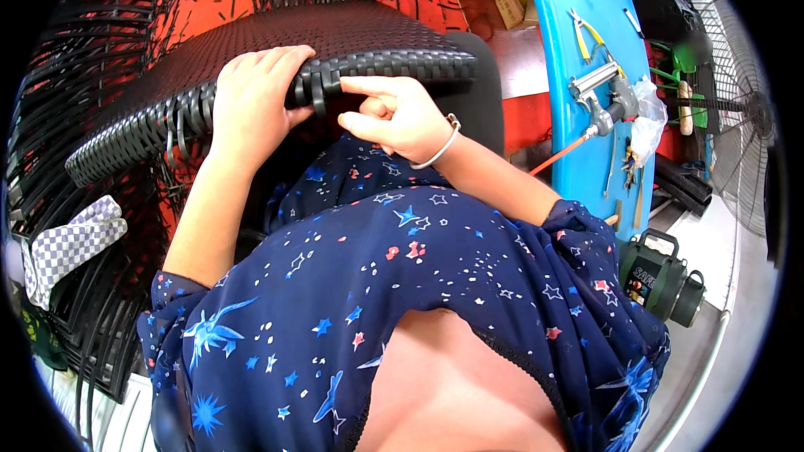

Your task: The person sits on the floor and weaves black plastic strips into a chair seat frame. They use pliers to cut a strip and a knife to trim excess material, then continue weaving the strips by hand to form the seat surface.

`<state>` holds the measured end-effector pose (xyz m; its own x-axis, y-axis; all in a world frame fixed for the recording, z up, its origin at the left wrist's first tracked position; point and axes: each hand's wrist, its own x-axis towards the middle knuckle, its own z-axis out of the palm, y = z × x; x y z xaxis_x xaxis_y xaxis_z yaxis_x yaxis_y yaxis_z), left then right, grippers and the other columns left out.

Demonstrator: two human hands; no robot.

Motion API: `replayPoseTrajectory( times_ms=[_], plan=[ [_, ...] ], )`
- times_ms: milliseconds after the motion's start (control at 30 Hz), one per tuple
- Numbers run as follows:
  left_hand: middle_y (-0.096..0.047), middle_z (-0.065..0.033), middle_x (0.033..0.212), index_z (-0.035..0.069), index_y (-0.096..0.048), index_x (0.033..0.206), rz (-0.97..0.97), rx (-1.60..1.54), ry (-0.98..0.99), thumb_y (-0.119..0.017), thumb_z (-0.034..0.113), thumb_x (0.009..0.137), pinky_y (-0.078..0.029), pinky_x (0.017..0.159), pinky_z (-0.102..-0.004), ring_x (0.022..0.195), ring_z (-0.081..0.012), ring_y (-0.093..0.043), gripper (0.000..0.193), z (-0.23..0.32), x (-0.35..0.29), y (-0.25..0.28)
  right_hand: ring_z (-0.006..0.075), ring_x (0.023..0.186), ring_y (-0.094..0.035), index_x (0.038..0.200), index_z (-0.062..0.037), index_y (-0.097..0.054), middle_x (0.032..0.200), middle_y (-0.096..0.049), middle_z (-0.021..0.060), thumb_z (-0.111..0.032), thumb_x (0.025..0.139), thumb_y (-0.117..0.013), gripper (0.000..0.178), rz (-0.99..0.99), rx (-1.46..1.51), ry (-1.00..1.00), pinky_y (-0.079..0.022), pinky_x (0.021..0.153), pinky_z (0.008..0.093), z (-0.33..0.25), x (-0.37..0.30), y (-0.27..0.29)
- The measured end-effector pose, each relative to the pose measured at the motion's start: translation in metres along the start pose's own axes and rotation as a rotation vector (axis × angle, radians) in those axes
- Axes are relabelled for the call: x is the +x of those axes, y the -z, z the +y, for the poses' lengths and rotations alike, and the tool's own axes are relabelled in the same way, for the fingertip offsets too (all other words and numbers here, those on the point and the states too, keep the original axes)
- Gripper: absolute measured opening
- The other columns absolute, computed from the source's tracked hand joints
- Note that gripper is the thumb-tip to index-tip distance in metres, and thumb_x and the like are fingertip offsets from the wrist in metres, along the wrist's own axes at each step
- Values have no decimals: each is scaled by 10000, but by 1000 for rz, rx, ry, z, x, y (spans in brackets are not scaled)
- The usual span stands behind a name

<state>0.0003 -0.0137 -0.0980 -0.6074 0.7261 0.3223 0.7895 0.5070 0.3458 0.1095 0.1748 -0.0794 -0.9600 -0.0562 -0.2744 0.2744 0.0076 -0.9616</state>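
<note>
A black woven panel point(251, 54), plaited from flat plastic strips, lies across in front of me with its wrapped edge toward my body. My left hand point(258, 100) grips that near edge, fingers over the top and thumb tucked below. Just right of it, a loose black strip point(318, 94) hangs in a loop from the edge. My right hand point(395, 117) has its index finger stretched against the edge beside this strip. Its thumb stands apart lower down, the other fingers are curled, and nothing shows between them. Another strip loop point(177, 138) hangs further left.
A blue table point(578, 167) at right carries yellow-handled pliers point(586, 38), a nail or staple gun point(607, 100) with an orange hose point(557, 155), and a plastic bag point(649, 121). Beyond stand a fan point(737, 117) and a dark green machine point(657, 276). Black strips point(92, 42) crowd the left.
</note>
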Motion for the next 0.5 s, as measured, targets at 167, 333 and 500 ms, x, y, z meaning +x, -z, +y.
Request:
replayPoseTrajectory(
  times_ms=[167, 333, 500],
  plan=[
    [-673, -60, 1073, 127, -621, 1146, -10, 4, -2, -819, 102, 535, -469, 910, -420, 1023, -293, -628, 643, 0, -1, 2, 26, 507, -325, 1275, 99, -546, 523, -360, -39, -56, 836, -690, 488, -62, -46, 167, -339, 492, 229, 14, 0, 1],
    [-657, -28, 1108, 129, -600, 1166, -4, 41, -13, -847, 130, 547, -453, 941, -405, 1063, -243, -613, 667, 1, 1, 1, 61, 459, -388, 1296, 92, -524, 497, -424, 19, -109, 855, -711, 520, -106, -246, 103, -371, 482, 258, 8, 2, 10],
    [-655, -31, 1119, 131, -594, 1183, -16, 48, 22, -838, 126, 572, -443, 961, -401, 1067, -247, -611, 658, 3, -2, 3, 79, 447, -520, 1385, 49, -464, 516, -554, 37, -127, 882, -704, 585, -92, -456, 163, -432, 485, 239, -16, -26, 14]
  ],
)
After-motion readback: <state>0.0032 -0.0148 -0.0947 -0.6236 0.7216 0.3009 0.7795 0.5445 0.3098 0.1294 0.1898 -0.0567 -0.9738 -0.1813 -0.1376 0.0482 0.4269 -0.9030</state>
